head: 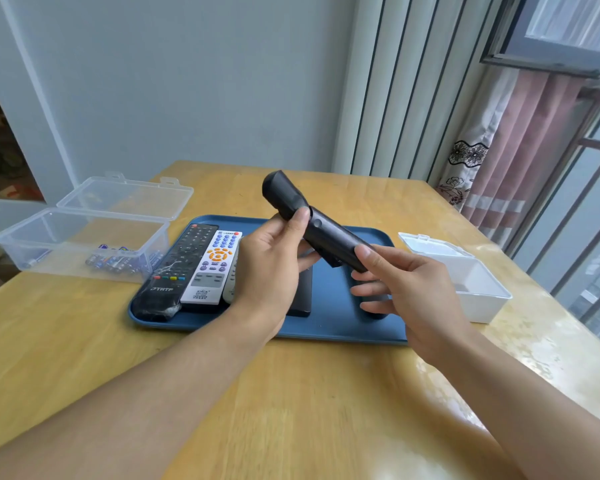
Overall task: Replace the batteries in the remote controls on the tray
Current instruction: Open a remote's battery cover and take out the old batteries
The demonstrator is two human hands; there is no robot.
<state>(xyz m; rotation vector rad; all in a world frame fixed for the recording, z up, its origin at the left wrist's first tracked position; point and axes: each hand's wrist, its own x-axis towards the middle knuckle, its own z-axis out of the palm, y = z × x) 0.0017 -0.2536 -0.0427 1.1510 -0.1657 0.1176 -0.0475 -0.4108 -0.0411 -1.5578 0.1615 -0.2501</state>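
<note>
Above the blue tray (329, 327) I hold a long black remote (321, 232), back side up and tilted. My left hand (274, 261) grips its middle with the thumb on top. My right hand (406, 285) holds its near end between thumb and fingers. On the tray's left lie a black remote (177, 268), a white remote with an orange pad (213, 268) and a pale remote (230, 282) mostly hidden by my left hand. A flat black remote (303, 292) and another dark one (374, 306) lie partly hidden under my hands.
A clear plastic box (66, 237) with its lid open stands left of the tray and holds several batteries (122, 259). A white open box (471, 278) stands right of the tray. The wooden table (291, 393) ends near a curtain and window on the right.
</note>
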